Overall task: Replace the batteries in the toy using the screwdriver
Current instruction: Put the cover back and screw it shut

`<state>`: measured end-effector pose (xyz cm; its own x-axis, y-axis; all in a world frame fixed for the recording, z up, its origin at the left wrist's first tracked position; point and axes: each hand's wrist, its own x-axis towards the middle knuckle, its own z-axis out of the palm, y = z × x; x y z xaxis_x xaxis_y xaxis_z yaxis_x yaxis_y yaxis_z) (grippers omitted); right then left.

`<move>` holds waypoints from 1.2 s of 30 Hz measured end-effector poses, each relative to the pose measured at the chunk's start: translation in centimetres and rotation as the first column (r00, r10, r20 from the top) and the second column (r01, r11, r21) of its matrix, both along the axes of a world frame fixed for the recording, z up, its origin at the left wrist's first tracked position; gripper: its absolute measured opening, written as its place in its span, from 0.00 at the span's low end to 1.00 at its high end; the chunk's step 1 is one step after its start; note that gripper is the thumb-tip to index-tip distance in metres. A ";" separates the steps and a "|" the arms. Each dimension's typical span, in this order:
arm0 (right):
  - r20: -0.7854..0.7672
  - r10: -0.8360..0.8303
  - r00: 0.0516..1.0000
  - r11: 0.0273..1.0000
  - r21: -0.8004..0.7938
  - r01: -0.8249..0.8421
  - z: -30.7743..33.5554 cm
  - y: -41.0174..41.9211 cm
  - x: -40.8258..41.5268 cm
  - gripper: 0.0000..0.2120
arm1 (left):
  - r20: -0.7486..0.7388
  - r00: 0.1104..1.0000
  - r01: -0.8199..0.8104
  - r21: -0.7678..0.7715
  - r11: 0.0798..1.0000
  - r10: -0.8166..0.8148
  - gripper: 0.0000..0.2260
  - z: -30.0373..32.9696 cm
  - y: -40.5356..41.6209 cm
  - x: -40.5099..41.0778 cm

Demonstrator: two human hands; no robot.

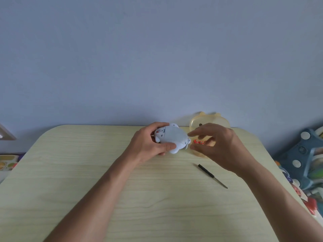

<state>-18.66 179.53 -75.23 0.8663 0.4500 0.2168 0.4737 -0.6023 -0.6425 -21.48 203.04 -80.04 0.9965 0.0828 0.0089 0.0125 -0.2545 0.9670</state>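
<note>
A pale blue-white toy lies on its side at the far middle of the table, its underside turned up. My left hand grips it from the left, thumb along its near edge. My right hand hovers just right of the toy with loosely spread fingers, holding nothing that I can see. Two small orange-red batteries show beneath those fingers, inside a yellow translucent tray. A black-handled screwdriver lies on the table to the right, tip pointing toward the near right.
The light wooden table ends at a blue-grey wall. A blue plastic toy and other colourful toys crowd the right edge. Flat colourful items lie off the left edge.
</note>
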 end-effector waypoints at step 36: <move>-0.335 0.004 0.942 0.795 0.572 0.200 2.1 7.6 0.9 0.06 | 0.029 1.000 0.007 0.076 0.997 -0.009 0.26 -0.5 0.0 0.2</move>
<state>-17.71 187.08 -73.09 0.9645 0.2300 0.1294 0.1529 -0.0873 -0.9844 -21.31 203.00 -80.58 0.9964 0.0726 0.0439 -0.0178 -0.3270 0.9449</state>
